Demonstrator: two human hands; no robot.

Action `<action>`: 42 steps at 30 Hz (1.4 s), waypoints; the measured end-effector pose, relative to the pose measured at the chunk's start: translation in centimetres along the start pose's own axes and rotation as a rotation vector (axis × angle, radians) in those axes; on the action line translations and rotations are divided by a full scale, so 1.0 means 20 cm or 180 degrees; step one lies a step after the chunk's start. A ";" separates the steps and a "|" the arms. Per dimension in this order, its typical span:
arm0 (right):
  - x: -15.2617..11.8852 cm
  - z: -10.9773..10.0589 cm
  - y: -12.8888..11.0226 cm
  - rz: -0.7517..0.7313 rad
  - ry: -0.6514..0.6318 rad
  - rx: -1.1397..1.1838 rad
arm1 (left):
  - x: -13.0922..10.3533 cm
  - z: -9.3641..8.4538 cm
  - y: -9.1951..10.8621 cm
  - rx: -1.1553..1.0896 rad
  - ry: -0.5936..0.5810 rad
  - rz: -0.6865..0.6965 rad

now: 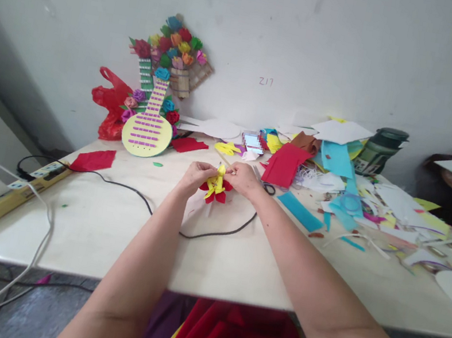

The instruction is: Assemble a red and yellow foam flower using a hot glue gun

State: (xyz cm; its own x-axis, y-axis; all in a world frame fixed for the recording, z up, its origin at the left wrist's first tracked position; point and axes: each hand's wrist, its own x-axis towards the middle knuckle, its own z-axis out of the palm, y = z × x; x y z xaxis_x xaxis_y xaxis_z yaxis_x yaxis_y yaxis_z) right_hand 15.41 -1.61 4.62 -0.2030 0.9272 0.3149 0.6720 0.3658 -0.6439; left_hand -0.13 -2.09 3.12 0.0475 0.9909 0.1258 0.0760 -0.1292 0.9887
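Over the middle of the table, a paper flower [217,186] with yellow parts on top and red petals below is between my two hands. My left hand [198,177] pinches its yellow part from the left, with thumb and fingers together. From the right, my right hand [242,180] is also closed, its fingertips at the flower's upper edge. A thin pale strip or stick shows just above the right fingertips; its exact hold is hidden. Behind the hands lie yellow paper pieces [228,148]. A black cable [223,235] curves across the table below the flower.
A yellow paper guitar [146,136] leans by the wall near a red plastic bag [113,105] and a paper flower bouquet [182,45]. Left is a power strip [37,182]. Red paper [285,165], blue paper [299,211], scraps and a dark green bottle [380,151] crowd the right.
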 end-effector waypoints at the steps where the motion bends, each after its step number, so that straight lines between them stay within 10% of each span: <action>1: 0.00 0.00 0.00 0.0007 0.0012 -0.0007 | 0.00 0.00 0.00 -0.0020 0.0005 0.0035; 42: 0.05 -0.03 0.14 -0.0713 -0.0751 0.1145 | -0.02 -0.01 0.02 0.0192 -0.0052 0.0159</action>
State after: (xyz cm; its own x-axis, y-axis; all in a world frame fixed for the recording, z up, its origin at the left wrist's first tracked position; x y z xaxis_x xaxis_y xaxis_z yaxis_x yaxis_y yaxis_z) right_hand 17.39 0.35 3.59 -0.4986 0.8001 0.3335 0.3128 0.5249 -0.7916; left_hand -0.39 -2.62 3.58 0.0688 0.9825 0.1731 0.1331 -0.1810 0.9744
